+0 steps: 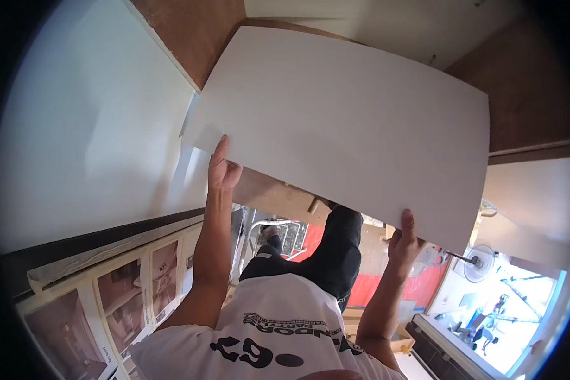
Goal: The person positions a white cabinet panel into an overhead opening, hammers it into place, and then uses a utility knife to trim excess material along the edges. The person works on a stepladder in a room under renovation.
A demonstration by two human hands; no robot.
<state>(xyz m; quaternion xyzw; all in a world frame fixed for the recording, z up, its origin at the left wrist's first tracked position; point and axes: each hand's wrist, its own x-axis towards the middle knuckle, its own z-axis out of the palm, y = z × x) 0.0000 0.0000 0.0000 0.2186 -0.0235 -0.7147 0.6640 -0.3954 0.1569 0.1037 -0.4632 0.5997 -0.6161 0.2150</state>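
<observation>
A large white rectangular panel [348,120] fills the middle of the view, tilted, with its near edge toward me. My left hand [221,170] grips that edge close to the panel's left corner, thumb on the face. My right hand [404,239] grips the same edge near the right corner, fingers curled over it. Both forearms rise from my white printed shirt [266,329] at the bottom. Below the panel my dark trouser legs [326,253] show.
A white wall [88,126] stands at the left, with brown boards [196,31] behind the panel. A metal stepladder [278,231] is under my feet. Printed picture sheets [126,291] lie at lower left. A standing fan [478,261] and red sheeting [418,288] are at the right.
</observation>
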